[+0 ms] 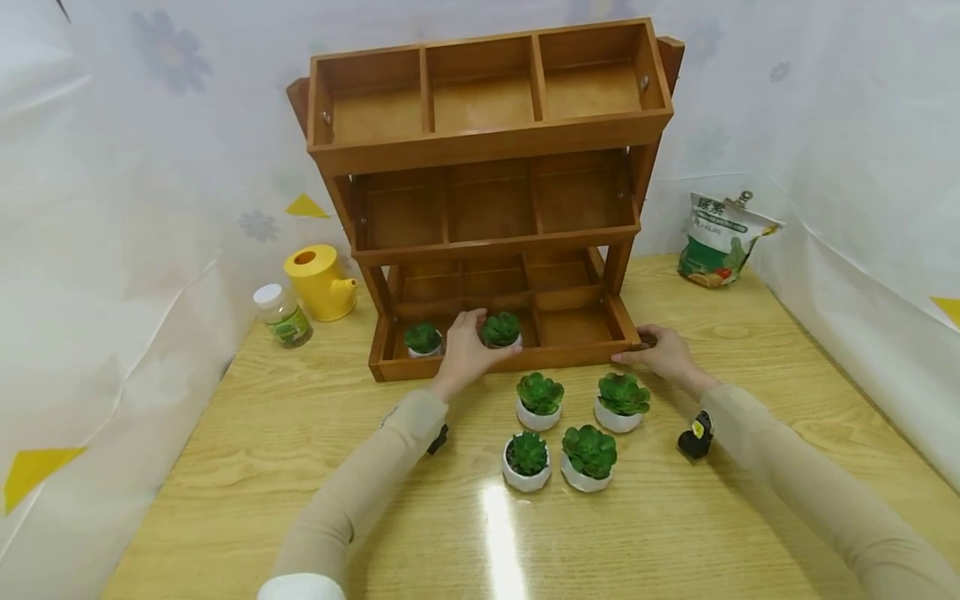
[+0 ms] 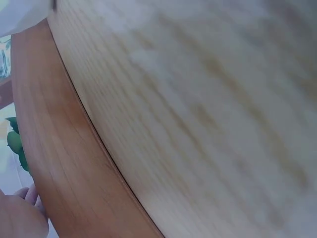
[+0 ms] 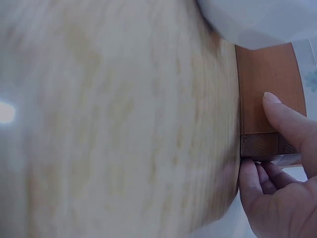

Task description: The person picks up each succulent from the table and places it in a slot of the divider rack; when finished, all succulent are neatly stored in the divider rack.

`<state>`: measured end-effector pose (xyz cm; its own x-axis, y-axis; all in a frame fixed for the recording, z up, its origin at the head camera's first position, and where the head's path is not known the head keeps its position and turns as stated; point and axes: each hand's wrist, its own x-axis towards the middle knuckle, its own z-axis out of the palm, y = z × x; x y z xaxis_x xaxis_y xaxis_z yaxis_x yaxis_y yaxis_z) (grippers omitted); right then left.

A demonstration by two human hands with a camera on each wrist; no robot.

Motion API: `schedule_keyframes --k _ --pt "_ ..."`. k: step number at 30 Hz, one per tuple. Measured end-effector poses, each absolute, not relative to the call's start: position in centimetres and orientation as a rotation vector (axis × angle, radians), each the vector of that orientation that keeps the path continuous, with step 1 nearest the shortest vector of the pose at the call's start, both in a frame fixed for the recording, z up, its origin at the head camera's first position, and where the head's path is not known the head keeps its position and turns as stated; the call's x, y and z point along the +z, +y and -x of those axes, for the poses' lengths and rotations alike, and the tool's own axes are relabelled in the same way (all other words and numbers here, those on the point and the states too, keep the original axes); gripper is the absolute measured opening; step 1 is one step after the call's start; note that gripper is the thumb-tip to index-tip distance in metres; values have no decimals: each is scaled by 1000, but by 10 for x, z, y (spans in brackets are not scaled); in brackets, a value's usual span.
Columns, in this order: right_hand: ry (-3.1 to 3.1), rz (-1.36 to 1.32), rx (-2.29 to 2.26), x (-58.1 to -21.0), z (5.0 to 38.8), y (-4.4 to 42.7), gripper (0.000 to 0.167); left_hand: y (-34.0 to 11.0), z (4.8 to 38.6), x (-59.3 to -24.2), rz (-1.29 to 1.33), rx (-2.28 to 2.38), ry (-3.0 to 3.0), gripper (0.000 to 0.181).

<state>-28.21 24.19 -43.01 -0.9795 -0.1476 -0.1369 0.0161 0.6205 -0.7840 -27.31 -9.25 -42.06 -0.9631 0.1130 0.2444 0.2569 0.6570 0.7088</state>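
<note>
Potted plant (image 1: 502, 329) sits in the middle front section of the bottom tier of the wooden shelf (image 1: 491, 140); the left hand (image 1: 467, 354) seems to pinch its pot, thumb in front, though some fingers are hard to make out. The right hand (image 1: 663, 354) pinches the tier's right front corner. A second plant (image 1: 423, 337) sits just left, and four more plants (image 1: 589, 452) stand on the table (image 1: 285, 467).
</note>
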Motion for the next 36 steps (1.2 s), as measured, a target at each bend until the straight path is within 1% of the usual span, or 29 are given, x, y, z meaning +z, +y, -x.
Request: schedule_keyframes --k 7,10,15,18,22,24,28,36 --pt "2661 110 -1270 -431 283 243 83 -95 268 -420 439 -1118 -2542 81" --pt "2661 107 -1256 -431 284 244 84 -95 264 -419 568 -1042 -2477 75" --pt "2663 102 -1235 -432 286 245 86 -95 259 -420 854 -956 -2434 67" --pt "2670 102 -1230 -432 286 245 86 -94 254 -419 1049 -994 -2459 68" --pt "2676 105 -1229 -431 286 245 85 -89 246 -415 1244 -1068 -2553 74" --pt "2677 106 -1232 -431 286 245 85 -87 243 -413 1283 -1094 -2615 77" --pt "2683 111 -1222 -431 286 244 85 -84 238 -412 1281 -1099 -2751 81" --pt "2681 113 -1217 -430 286 243 84 -79 237 -416 1354 -1068 -2840 83"
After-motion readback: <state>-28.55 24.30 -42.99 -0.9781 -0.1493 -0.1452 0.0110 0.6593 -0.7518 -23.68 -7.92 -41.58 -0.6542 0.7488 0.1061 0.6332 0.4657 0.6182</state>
